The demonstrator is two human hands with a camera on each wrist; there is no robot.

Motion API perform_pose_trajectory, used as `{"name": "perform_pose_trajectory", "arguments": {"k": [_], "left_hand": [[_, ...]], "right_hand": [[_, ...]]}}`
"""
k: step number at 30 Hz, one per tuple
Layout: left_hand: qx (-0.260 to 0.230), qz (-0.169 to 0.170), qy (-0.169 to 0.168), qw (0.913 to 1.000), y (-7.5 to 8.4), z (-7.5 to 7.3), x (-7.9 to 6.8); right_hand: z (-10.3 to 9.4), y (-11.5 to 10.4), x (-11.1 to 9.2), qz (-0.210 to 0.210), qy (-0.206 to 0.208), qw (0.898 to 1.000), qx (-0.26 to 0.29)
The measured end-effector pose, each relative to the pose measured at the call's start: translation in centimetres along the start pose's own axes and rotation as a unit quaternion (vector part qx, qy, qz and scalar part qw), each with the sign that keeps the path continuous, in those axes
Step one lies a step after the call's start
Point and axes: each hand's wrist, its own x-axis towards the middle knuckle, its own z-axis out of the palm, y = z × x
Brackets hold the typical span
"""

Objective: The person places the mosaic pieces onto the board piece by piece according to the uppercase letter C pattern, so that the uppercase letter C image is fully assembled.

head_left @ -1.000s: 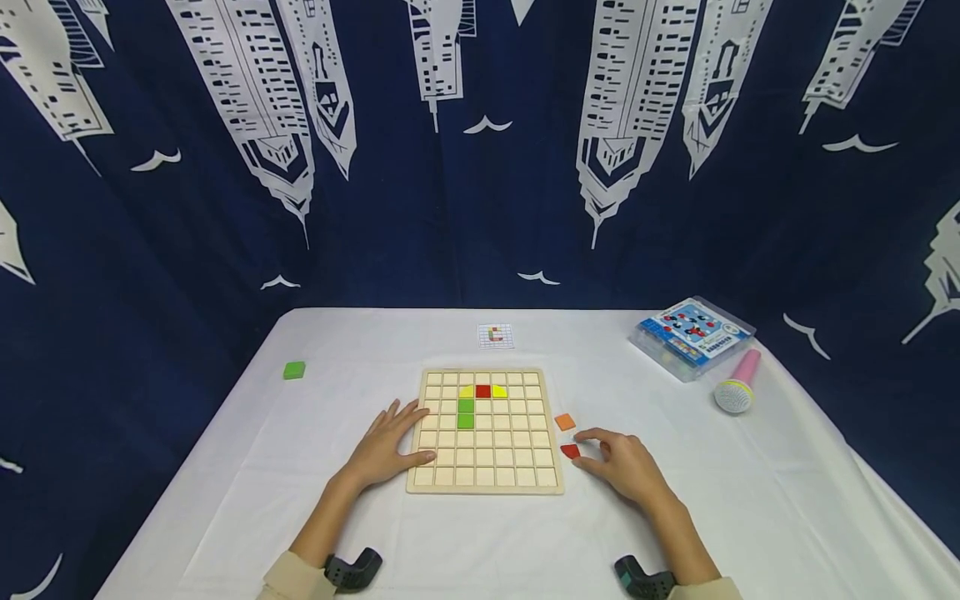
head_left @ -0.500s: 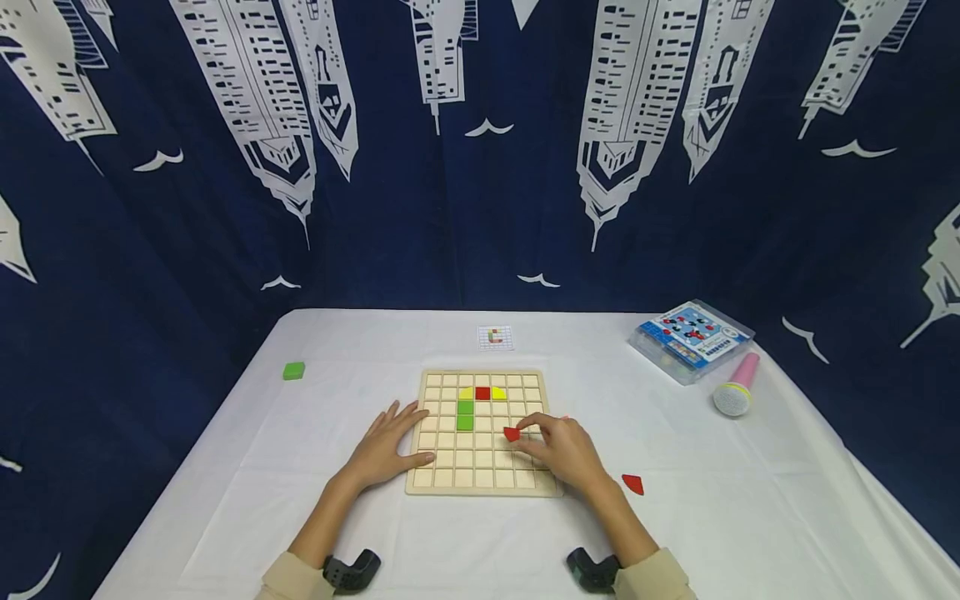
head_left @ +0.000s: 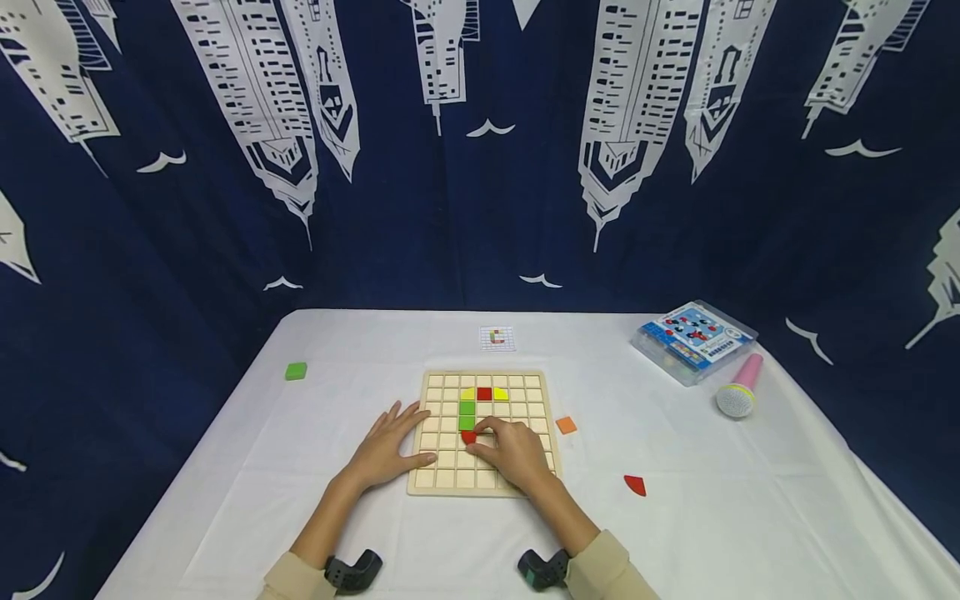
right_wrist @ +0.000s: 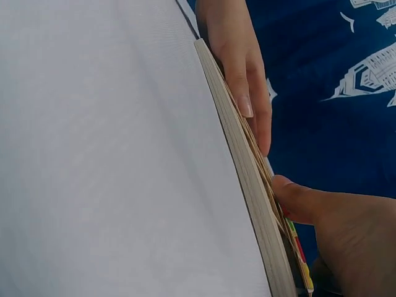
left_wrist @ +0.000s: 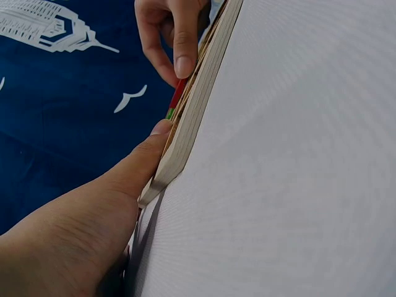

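- Head view: I see the left hand (head_left: 392, 443) with fingers spread and nearly straight, resting at the left edge of the wooden grid board (head_left: 442, 481), gripping nothing.
- The right hand (head_left: 513, 452) pinches the held red tile (head_left: 468, 437) between thumb and forefinger, just below 2 green squares (head_left: 467, 408); its right part is covered by fingertips, and I can't tell whether it sits fully in its cell.
- The red square (head_left: 484, 393) lies in the upper row between 2 yellow tiles (head_left: 501, 394).
- The right wrist hides the board's lower right corner; both sleeves (head_left: 611, 568) are cut off at the bottom.
- Right of the board, on the white cloth (head_left: 247, 508), lie the orange tile (head_left: 566, 425) and the loose red tile (head_left: 635, 485); behind the board is a card (head_left: 497, 338), its pattern too small for me to read exactly.
- Left wrist view: the board shows nearly edge-on, so its cells are hard to make out; a red sliver shows below the right hand's fingertips, and that hand is cropped at the top.
- Right wrist view: the right thumb fills the lower right, mostly blocking the held red tile; only thin coloured strips show along the board.
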Motion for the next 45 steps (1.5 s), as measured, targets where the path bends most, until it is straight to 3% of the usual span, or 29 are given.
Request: {"name": "perform_pose_trajectory", "arguments": {"k": [17, 24, 28, 34, 40, 45], "left_hand": [[0.0, 0.001, 0.001, 1.0, 0.1, 0.0, 0.0], [-0.004, 0.002, -0.001, 1.0, 0.1, 0.1, 0.0], [-0.003, 0.005, -0.002, 1.0, -0.1, 0.1, 0.1], [-0.002, 0.002, 0.001, 1.0, -0.1, -0.1, 0.0], [-0.006, 0.005, -0.004, 1.0, -0.1, -0.1, 0.0], [-0.007, 0.005, 0.0, 1.0, 0.0, 0.1, 0.0]], "right_hand": [[0.1, 0.1, -0.1, -0.016, 0.018, 1.0, 0.005], [-0.5, 0.3, -0.3, -0.005, 0.019, 1.0, 0.011], [-2.0, 1.9, -0.5, 0.013, 0.045, 0.999, 0.025], [-5.7, 6.3, -1.0, 0.053, 0.065, 0.996, 0.027], [-8.3, 9.7, -1.7, 0.085, 0.015, 0.996, 0.013], [-9.0, 10.8, -1.9, 0.086, -0.038, 0.996, 0.007]]}}
